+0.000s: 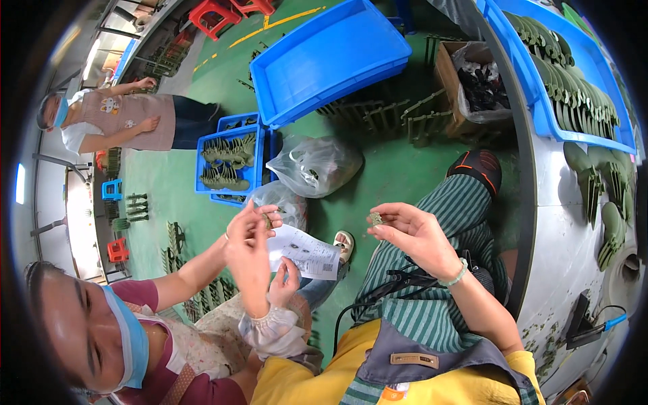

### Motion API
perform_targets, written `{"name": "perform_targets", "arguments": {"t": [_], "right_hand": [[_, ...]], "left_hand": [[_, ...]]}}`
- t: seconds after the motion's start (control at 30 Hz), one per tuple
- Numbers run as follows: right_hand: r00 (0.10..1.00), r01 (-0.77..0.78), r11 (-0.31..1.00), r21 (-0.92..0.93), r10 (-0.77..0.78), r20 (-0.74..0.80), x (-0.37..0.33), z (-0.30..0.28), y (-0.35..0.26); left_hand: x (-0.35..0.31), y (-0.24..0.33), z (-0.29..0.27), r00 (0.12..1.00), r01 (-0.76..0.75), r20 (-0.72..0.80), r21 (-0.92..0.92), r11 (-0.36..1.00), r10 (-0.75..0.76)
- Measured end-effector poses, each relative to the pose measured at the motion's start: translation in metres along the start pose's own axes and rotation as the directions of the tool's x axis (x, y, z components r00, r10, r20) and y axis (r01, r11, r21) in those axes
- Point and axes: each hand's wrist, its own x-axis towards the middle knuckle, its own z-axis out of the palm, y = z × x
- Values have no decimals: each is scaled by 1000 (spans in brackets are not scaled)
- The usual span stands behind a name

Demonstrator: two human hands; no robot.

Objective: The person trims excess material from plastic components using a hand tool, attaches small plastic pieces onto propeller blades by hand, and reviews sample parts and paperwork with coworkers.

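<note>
My right hand [420, 244], with a beaded bracelet at the wrist, pinches a small rough olive-green piece [376, 219] between thumb and fingertips. My left hand [247, 260], with a sheer pale cuff, is raised with its fingers bent together. It overlaps a co-worker's raised hand [248, 217]. Another small olive piece [267, 221] shows among these fingers; which of the two hands grips it I cannot tell. Just behind, the co-worker's other hand [286, 278] holds a printed white sheet [307, 253].
The masked co-worker [88, 331] is close on my left; another person [128, 121] stands farther off. Ahead are blue trays [331, 57], a blue crate [202, 162] of green parts and plastic bags [317, 165]. At right, a bench [560, 223] bears a blue tray [533, 88] and leaf-shaped green parts [611, 233].
</note>
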Motion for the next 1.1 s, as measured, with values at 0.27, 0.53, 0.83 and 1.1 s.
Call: {"name": "perform_targets", "arguments": {"t": [0.27,0.53,0.83,1.1], "right_hand": [[995,96,995,7,-96,-35,11,5,12],[984,130,977,-169,-148,-98,12,-1,12],[984,129,979,-156,-146,-101,13,-1,18],[978,53,983,-178,-88,-191,14,-13,12]], "left_hand": [[-36,20,98,821,462,570,-618,636,-43],[-35,24,111,751,621,654,-654,433,-89],[-36,16,116,764,587,640,-636,501,-83],[-29,-26,130,752,658,563,-673,338,-343]]}}
